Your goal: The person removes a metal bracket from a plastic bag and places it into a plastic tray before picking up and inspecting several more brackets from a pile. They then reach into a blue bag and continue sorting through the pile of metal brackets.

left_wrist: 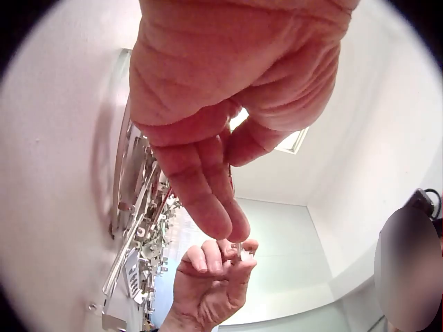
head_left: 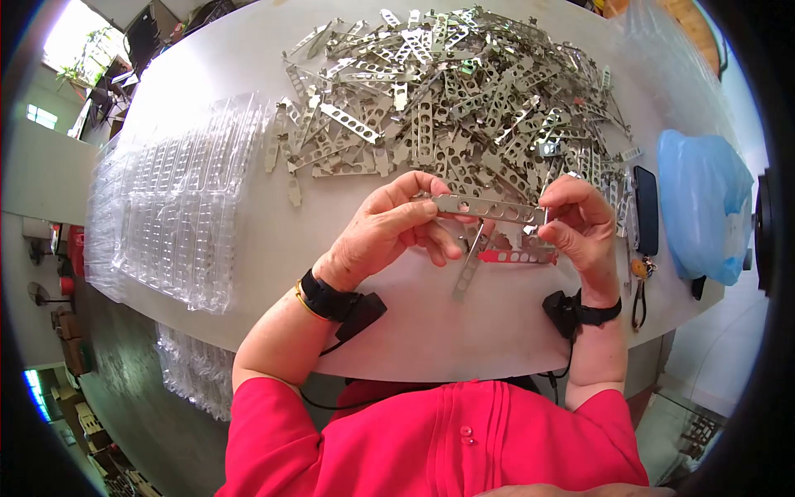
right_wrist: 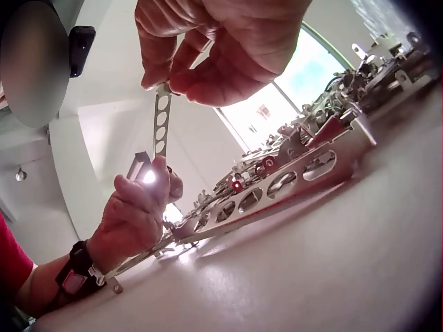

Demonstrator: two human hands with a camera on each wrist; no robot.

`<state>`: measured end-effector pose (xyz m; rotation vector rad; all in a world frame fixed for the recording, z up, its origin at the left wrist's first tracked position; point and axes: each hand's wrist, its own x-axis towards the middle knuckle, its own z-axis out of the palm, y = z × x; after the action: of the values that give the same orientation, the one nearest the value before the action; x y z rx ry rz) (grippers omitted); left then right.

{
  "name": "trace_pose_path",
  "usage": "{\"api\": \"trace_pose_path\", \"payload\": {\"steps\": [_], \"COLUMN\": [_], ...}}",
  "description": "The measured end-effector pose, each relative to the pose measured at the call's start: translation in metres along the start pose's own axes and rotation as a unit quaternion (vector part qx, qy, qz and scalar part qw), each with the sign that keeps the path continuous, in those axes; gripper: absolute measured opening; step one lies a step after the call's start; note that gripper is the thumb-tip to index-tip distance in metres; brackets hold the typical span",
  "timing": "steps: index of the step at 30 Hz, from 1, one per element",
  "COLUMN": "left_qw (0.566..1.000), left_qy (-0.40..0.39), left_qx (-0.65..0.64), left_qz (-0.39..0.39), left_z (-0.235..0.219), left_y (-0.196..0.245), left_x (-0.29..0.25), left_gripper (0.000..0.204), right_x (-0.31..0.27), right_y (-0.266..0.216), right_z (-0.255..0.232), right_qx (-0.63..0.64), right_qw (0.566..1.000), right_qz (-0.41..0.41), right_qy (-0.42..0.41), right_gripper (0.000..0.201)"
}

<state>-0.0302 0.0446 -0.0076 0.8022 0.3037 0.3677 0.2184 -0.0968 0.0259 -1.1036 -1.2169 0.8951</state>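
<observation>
Metal perforated bracket [head_left: 479,207] bridges left hand [head_left: 393,222] and right hand [head_left: 587,228], their fingers [head_left: 570,193] pinching its opposite ends above the counter [head_left: 439,335].

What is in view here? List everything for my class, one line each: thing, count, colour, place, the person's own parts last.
Table: 1, whitish, centre
Held strip: 1, silver, raised over table
Loose strips: many, silver, heaped on table
Red-looking strip: 1, partly red, below held strip
Trays: count unclear, transparent, table's left
Plastic sheeting: count unclear, transparent, upper right
Bag: 1, blue, right
Phone: 1, black, left of bag
Keyring: 1, brownish, near phone
Plant: 1, green, upper left
Wrist straps: 2, black, one per wrist
Shirt: 1, red, bottom
Left hand: 1, pinching held strip's left end
Right hand: 1, pinching its right end
</observation>
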Motion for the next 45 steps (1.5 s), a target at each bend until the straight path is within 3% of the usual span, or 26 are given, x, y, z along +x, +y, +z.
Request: {"api": "trace_pose_path", "payload": {"steps": [11, 33, 45], "left_qw": [1.000, 0.999, 1.000], "left_qy": [-0.007, -0.014, -0.006], "left_qx": [-0.024, -0.027, -0.013], "left_qz": [0.007, 0.010, -0.005], "left_z": [-0.0044, -0.0063, -0.0015], "left_y": [-0.0018, -0.0032, 0.0029], "left_x": [0.0011, 0.0029, -0.0007], "left_gripper": [0.020, 0.018, 0.027], "right_x": [0.0014, 0.0026, 0.0020], "right_y": [0.0002, 0.0068, 0.0058], "right_z": [0.0058, 0.0044, 0.0056], "right_qx": [0.001, 0.018, 0.028], "right_qw": [0.999, 1.000, 1.000], "right_qz": [0.029, 0.003, 0.002], "right_qy": [0.025, 0.002, -0.004], "right_gripper": [0.028, 0.028, 0.027]}}
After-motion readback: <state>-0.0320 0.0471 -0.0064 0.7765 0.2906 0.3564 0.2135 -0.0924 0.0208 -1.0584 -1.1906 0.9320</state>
